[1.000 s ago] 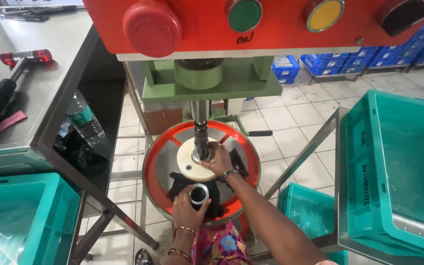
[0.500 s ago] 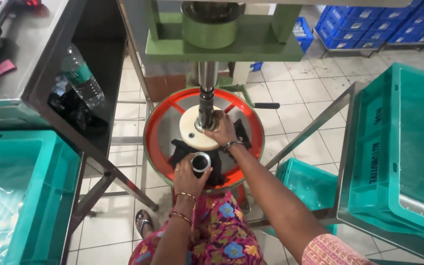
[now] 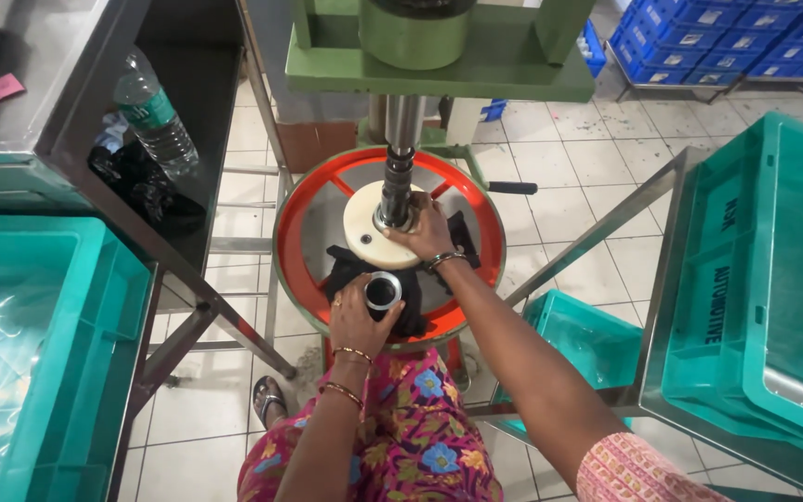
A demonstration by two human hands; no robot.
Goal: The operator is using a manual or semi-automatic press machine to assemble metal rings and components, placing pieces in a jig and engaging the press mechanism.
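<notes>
My left hand grips a short metal ring-shaped sleeve, held just above a black cloth draped on a red spoked wheel. My right hand reaches further in and rests on a cream round disc at the foot of the press's threaded steel shaft; its fingers close around a metal part at the shaft's base. The green press frame hangs above both hands.
Teal crates stand at the left, the right and low beside my right arm. A steel table with a water bottle beneath it is at the upper left. Blue crates are stacked far right. A black handle juts from the wheel.
The view has tilted downward, so the press's red panel and buttons have left the frame. Both hands stay at the wheel, the left still on the sleeve.
</notes>
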